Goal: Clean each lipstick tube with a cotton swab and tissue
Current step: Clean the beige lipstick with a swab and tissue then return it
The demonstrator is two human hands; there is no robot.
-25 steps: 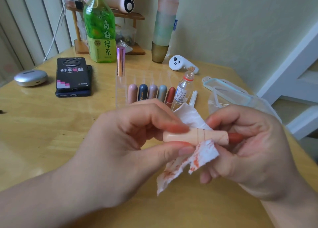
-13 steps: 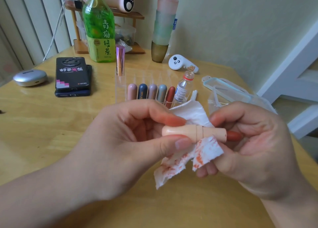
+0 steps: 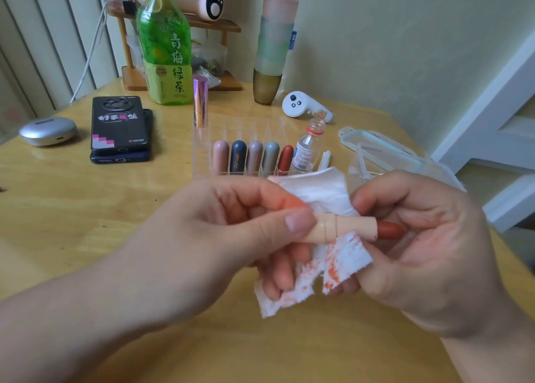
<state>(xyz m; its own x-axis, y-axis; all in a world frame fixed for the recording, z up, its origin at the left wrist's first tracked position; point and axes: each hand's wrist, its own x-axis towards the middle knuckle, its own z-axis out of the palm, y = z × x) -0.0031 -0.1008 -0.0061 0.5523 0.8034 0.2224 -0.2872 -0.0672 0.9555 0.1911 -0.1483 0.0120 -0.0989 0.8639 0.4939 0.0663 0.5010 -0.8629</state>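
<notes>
1. The left grip (image 3: 220,238), pinching the smooth peach plastic lipstick tube (image 3: 347,227) at the frame's centre, now covers the tube's base end, which was bare half a second ago.
2. The right grip (image 3: 428,238) curls round the crumpled white tissue (image 3: 315,191), smeared orange-red, which wraps under and behind the tube.
3. The glossy red bullet (image 3: 389,229) pokes rightward from the tube, above the yellow wooden counter (image 3: 58,209).
</notes>
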